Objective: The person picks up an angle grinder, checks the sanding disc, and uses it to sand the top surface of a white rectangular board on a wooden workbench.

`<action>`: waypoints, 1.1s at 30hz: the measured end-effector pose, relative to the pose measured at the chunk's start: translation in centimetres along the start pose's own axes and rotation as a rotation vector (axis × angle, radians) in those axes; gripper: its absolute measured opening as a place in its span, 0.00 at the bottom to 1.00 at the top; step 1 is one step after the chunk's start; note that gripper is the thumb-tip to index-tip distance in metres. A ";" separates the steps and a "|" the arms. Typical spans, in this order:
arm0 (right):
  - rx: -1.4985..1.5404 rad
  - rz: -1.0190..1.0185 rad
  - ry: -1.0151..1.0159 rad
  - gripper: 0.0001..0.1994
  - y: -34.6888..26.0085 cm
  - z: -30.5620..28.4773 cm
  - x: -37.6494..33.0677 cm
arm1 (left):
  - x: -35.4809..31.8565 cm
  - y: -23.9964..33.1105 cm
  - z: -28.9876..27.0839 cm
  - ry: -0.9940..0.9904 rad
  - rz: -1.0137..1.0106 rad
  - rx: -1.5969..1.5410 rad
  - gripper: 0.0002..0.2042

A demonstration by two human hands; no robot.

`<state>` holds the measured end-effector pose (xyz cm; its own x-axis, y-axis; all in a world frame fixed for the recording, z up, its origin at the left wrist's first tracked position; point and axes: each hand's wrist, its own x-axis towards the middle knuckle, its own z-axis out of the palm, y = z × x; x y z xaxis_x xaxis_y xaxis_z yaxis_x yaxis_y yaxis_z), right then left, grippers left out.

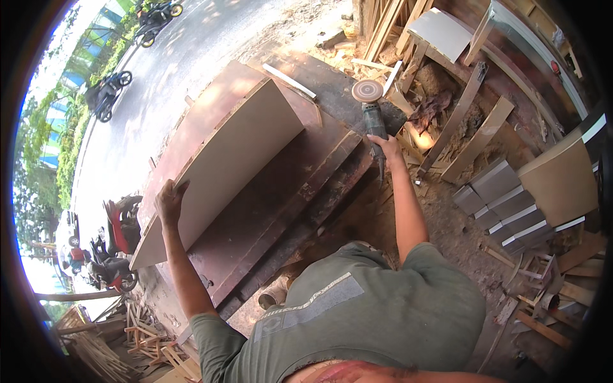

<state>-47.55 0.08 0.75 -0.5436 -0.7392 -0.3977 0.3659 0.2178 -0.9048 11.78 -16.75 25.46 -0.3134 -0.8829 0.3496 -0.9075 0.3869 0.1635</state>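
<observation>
A long pale panel stands on its edge on the reddish-brown workbench, leaning a little. My left hand is closed over its upper edge near the left end. Out to the right, my right hand grips an angle grinder by its body. The grinder points away from me, with its round brown disc facing up, apart from the panel. Whether the disc is turning I cannot tell. A thin white strip lies beyond the panel's far end.
Scrap wood is piled at the far right. Grey box-shaped pieces stand on the ground to my right, beside a tan board. Parked motorcycles stand left of the bench. Two more motorcycles are on the road.
</observation>
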 end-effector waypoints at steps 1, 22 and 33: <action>-0.051 -0.014 0.032 0.26 -0.2 -0.1 0.4 | -0.1 0.1 -0.1 0.001 -0.011 0.017 0.24; -1.242 -0.254 0.155 0.47 -0.7 -0.2 3.6 | -1.6 0.7 -0.9 0.033 -0.011 0.147 0.27; -1.139 -0.639 0.188 0.53 -0.1 1.2 -1.8 | -3.5 -3.9 -2.0 0.306 0.018 0.256 0.31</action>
<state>-45.66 0.61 1.70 -0.5121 -0.8321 0.2131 -0.7790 0.3454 -0.5234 16.98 -14.61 25.48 -0.2674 -0.7416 0.6153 -0.9551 0.2887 -0.0672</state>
